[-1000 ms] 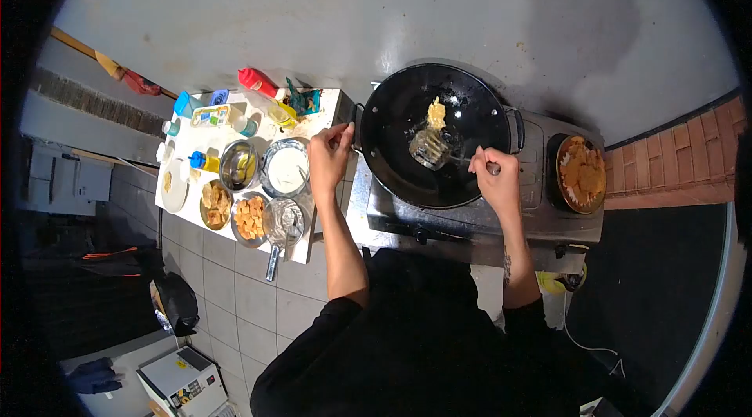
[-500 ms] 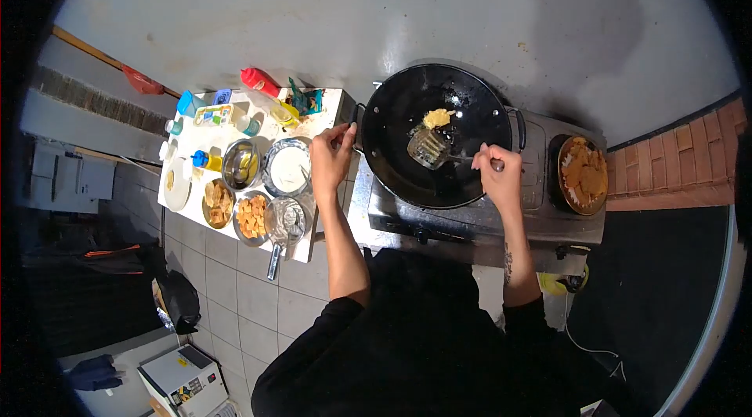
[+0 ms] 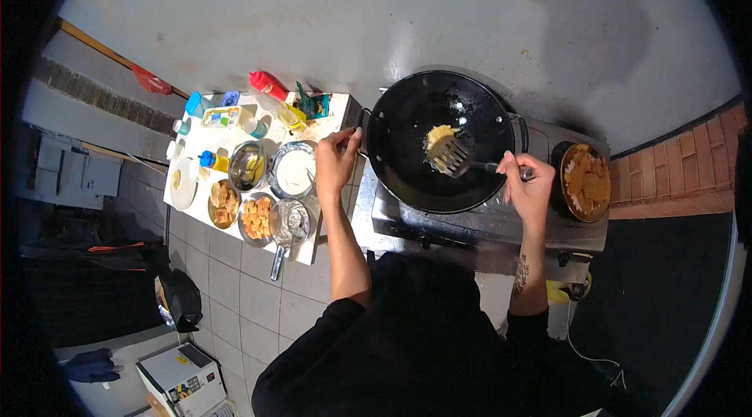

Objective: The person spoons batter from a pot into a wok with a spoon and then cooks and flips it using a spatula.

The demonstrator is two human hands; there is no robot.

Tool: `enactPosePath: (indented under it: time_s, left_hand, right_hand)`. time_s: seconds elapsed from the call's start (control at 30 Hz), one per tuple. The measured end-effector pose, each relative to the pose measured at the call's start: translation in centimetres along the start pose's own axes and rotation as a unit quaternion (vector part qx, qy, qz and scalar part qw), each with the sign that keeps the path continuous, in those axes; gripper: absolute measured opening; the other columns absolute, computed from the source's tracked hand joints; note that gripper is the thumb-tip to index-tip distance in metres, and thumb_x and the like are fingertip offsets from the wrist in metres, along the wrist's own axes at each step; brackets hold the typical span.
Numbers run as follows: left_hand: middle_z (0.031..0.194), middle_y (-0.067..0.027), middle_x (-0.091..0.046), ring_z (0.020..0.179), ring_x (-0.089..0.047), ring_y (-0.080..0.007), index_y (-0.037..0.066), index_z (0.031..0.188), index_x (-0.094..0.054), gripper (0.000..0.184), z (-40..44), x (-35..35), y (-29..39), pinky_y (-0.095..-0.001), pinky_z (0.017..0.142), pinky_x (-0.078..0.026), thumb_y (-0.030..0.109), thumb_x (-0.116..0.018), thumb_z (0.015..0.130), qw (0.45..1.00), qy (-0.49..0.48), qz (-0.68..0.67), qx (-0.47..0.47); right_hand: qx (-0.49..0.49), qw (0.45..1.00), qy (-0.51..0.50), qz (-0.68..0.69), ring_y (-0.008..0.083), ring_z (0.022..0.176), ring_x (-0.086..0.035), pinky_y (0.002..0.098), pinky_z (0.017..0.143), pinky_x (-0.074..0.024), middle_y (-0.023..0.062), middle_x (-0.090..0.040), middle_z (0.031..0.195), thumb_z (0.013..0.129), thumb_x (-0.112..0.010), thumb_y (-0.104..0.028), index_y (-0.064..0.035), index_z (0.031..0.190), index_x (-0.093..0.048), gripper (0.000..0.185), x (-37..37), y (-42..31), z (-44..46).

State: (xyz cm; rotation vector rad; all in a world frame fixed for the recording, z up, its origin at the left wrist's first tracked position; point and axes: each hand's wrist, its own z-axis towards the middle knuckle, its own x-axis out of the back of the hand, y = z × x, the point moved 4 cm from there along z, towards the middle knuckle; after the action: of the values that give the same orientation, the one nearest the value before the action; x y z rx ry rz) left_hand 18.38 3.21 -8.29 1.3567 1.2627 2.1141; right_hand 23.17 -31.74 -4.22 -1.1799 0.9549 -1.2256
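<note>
1. Wok (image 3: 399,178), black and two-handled, sits on the steel stove (image 3: 486,241). We note a clump of yellow food (image 3: 442,133) near the middle of its floor.
2. Right hand (image 3: 530,188): fingers curled, thumb and fingertips pinching the dark grip of a slotted spatula (image 3: 451,157). We see its blade down inside the wok, overlapping the near side of the yellow food.
3. Left hand (image 3: 337,160): thumb and fingertips brought together, pinching the wok handle (image 3: 363,117) on the left.
4. Left of the wok we log a white table (image 3: 197,210). Closest to the left hand is a bowl (image 3: 275,158) of white contents; a clear handled vessel (image 3: 290,221) lies just below it, its handle jutting past the table edge. Beside these, orange-brown cubes (image 3: 256,217) fill another bowl.
5. Toward the wall we spot a red bottle (image 3: 268,86), tilted in our view.
6. Right of the wok: a round dish (image 3: 589,218) piled with brown food (image 3: 586,178).
</note>
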Motion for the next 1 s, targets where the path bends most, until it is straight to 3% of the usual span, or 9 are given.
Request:
enactPosePath:
  time_s: [0.1,0.17,0.37,0.5,0.63,0.77,0.83,0.9,1.0]
  left_hand:
    - [0.075,-0.0177,-0.070,0.066,-0.066,-0.0191,-0.006,0.102,-0.071,0.037,0.0,0.0,-0.1,-0.0326,0.065,-0.050,0.029,-0.069,0.090,1.000,-0.005,-0.001,0.007]
    - [0.075,-0.0178,-0.070,0.066,-0.066,-0.0192,-0.006,0.102,-0.071,0.037,0.0,-0.1,-0.1,-0.0328,0.065,-0.051,0.029,-0.069,0.090,1.000,-0.007,0.000,0.006]
    - [0.074,-0.0172,-0.070,0.066,-0.065,-0.0192,-0.005,0.104,-0.071,0.038,-0.3,0.0,0.4,-0.0327,0.065,-0.050,0.030,-0.070,0.089,1.000,0.010,0.015,-0.002]
    - [0.073,-0.0165,-0.068,0.064,-0.063,-0.0190,-0.005,0.105,-0.071,0.040,-0.2,0.0,-0.2,-0.0329,0.064,-0.050,0.032,-0.070,0.088,1.000,0.004,0.025,0.003]
    - [0.071,-0.0159,-0.067,0.063,-0.062,-0.0179,-0.005,0.106,-0.071,0.041,-0.3,-0.3,-0.4,-0.0324,0.063,-0.049,0.032,-0.071,0.088,1.000,-0.003,0.016,-0.009]
    - [0.071,-0.0158,-0.068,0.064,-0.062,-0.0174,-0.005,0.107,-0.070,0.041,-0.4,0.0,0.0,-0.0320,0.063,-0.049,0.031,-0.071,0.088,1.000,-0.003,0.028,-0.005]
    - [0.072,-0.0167,-0.069,0.064,-0.063,-0.0174,-0.007,0.107,-0.069,0.041,-0.5,0.1,0.4,-0.0318,0.064,-0.050,0.030,-0.071,0.088,1.000,-0.005,0.015,0.007]
    - [0.073,-0.0173,-0.069,0.065,-0.064,-0.0175,-0.007,0.106,-0.069,0.041,-0.4,-0.1,0.4,-0.0317,0.064,-0.050,0.030,-0.071,0.089,1.000,-0.006,0.009,0.009]
    - [0.074,-0.0182,-0.070,0.065,-0.065,-0.0176,-0.009,0.106,-0.069,0.042,-0.3,-0.4,0.0,-0.0317,0.064,-0.050,0.029,-0.071,0.089,1.000,-0.007,-0.002,0.011]
  right_hand:
    - [-0.007,0.999,-0.017,-0.050,0.0036,0.042,-0.046,0.0204,0.037,-0.0354,0.0048,-0.061,0.067,0.098,-0.059,-0.009,0.0044,0.073,-0.060,0.028,0.5,-0.3,-0.5]
    - [-0.031,0.999,-0.001,-0.033,0.0020,0.042,-0.046,0.0213,0.038,-0.0318,-0.0018,-0.055,0.058,0.097,-0.062,-0.014,0.0016,0.075,-0.064,0.027,0.2,-0.1,-0.8]
    - [-0.056,0.997,0.040,-0.044,0.0037,0.043,-0.046,0.0240,0.040,-0.0336,-0.0013,-0.052,0.053,0.098,-0.059,-0.016,0.0001,0.073,-0.063,0.030,-2.6,1.6,-1.6]
    - [-0.009,0.988,0.033,-0.152,0.0056,0.045,-0.049,0.0261,0.043,-0.0353,0.0020,-0.055,0.054,0.098,-0.058,-0.017,0.0008,0.071,-0.063,0.033,-2.5,1.4,-1.6]
    - [-0.082,0.988,0.073,-0.109,0.0067,0.051,-0.052,0.0291,0.050,-0.0380,0.0038,-0.057,0.055,0.098,-0.057,-0.014,0.0009,0.070,-0.062,0.032,-2.5,1.1,-0.6]
    - [0.002,0.985,0.066,-0.161,0.0067,0.049,-0.051,0.0283,0.048,-0.0360,0.0044,-0.059,0.056,0.098,-0.055,-0.015,0.0001,0.069,-0.062,0.034,-2.2,1.4,-0.6]
    - [-0.012,0.981,0.080,-0.176,0.0075,0.048,-0.050,0.0282,0.048,-0.0362,0.0044,-0.059,0.056,0.098,-0.056,-0.016,-0.0005,0.068,-0.062,0.035,-1.8,0.6,-0.4]
    - [-0.087,0.986,0.114,-0.081,0.0088,0.049,-0.051,0.0294,0.050,-0.0383,0.0050,-0.060,0.057,0.098,-0.055,-0.016,-0.0002,0.068,-0.062,0.035,-2.1,0.9,-0.4]
    - [-0.042,0.987,0.066,-0.139,0.0094,0.047,-0.052,0.0288,0.047,-0.0383,0.0054,-0.061,0.058,0.099,-0.055,-0.017,0.0007,0.071,-0.063,0.034,-1.6,2.1,-0.4]
